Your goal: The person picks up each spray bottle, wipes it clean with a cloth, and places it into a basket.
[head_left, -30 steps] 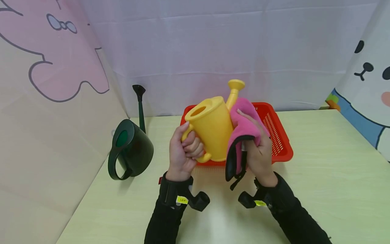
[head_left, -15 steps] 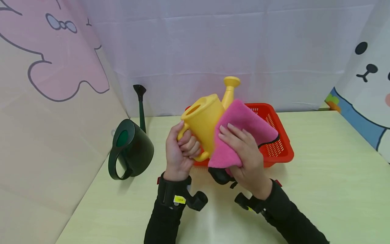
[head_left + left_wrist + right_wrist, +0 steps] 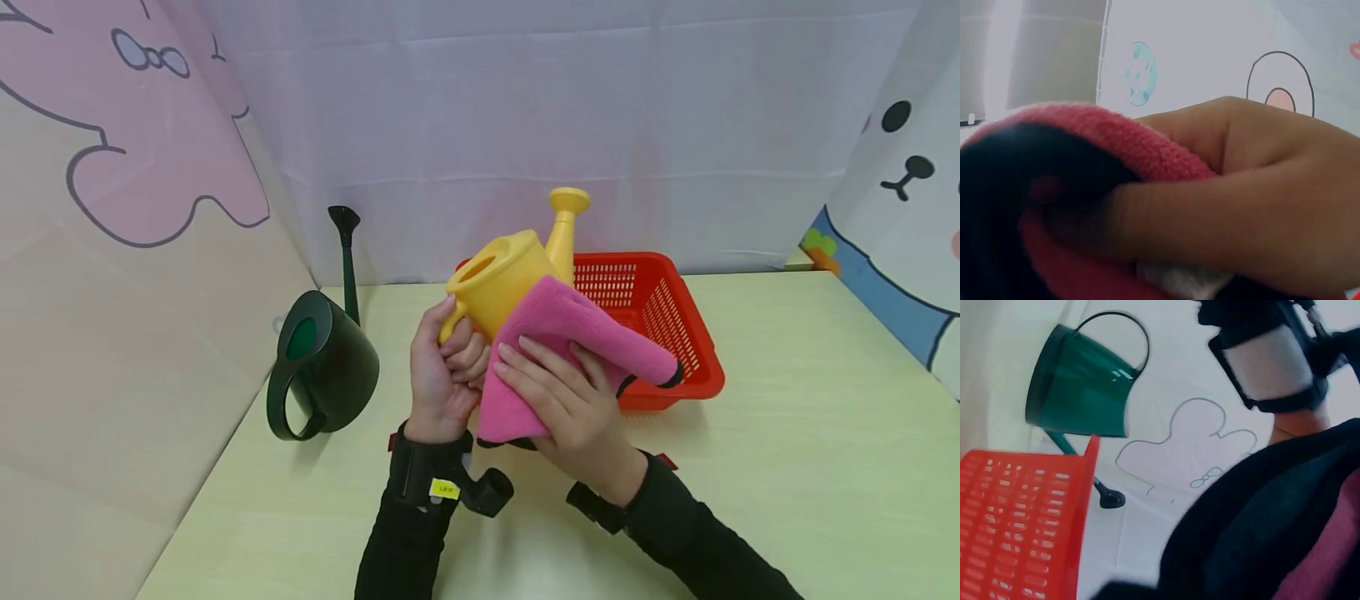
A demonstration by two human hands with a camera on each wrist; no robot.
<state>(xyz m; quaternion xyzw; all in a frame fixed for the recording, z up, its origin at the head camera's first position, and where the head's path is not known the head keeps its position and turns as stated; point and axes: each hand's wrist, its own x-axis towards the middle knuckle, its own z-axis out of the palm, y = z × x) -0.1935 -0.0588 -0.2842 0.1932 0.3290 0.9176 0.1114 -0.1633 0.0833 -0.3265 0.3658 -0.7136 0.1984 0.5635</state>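
In the head view my left hand [image 3: 446, 375] grips the handle of a yellow watering can [image 3: 502, 271], which is held up in front of the basket with its spout pointing up. A pink cloth [image 3: 551, 317] with black edging covers the can's lower body. My right hand [image 3: 573, 417] holds this cloth against the can, fingers laid over the top. The left wrist view shows the right thumb [image 3: 1166, 219] tucked into a fold of the cloth [image 3: 1104, 125]. Dark edging of the cloth [image 3: 1254, 531] fills the lower right of the right wrist view.
A red slotted basket [image 3: 675, 333] stands on the table [image 3: 795, 467] behind the hands. At the left is a dark green watering can [image 3: 337, 367], its thin spout rising toward the back curtain [image 3: 465, 125]. Printed curtains enclose both sides.
The right hand has turned over and moved left and down with the pink cloth, from the can's right side across its lower body. The left hand and can have shifted slightly left.
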